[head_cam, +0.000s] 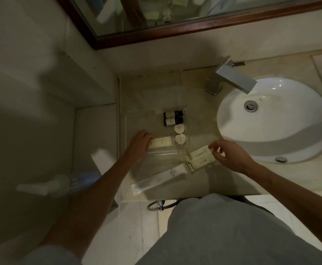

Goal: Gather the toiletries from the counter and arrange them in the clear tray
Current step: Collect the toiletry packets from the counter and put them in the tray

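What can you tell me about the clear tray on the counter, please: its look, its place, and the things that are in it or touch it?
The clear rectangular plastic tray lies flat on the beige stone counter, left of the white oval sink. Its walls are low and transparent, hard to trace. Inside lie two small dark bottles side by side, two white heart-shaped soaps and a cream flat packet, which the left hand touches. The right hand is outside the tray, at the cream packets beside it.
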